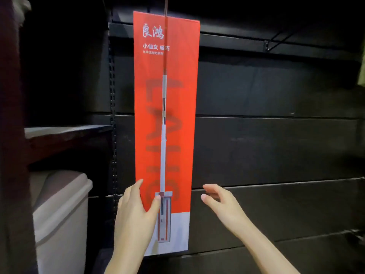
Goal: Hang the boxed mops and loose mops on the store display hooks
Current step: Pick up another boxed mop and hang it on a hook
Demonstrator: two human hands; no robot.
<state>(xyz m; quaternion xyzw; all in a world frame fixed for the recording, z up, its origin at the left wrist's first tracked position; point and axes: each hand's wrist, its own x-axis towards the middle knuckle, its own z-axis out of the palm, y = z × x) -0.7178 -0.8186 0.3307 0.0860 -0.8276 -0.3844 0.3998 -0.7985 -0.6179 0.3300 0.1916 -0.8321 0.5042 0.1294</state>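
One boxed mop fills the middle of the view, a long, narrow red carton hanging upright against the dark slatted back panel, its top up at twelve o'clock and its white bottom band down near six. A thin red strap runs up from its face out of the top of the frame; the hook it hangs on is out of sight.

The left hand is on the lower left edge of the carton, at about seven o'clock, fingers reaching behind that edge and thumb pressed on the printed front, a light pinch. The right hand hovers off the carton's right edge, at about five o'clock, fingers loosely spread and holding nothing.

The carton looks like smooth printed cardboard, flat-faced and sharp-cornered, with a mop drawing down its length. I'd judge it stiff but light for its length, likely to swing or twist on the strap, and its glossy face a bit slippery. Steadying it low by both long edges seems the sound grip; the faces could dent.

At nine o'clock sits a pale plastic bin; an empty wire hook juts out at two o'clock.
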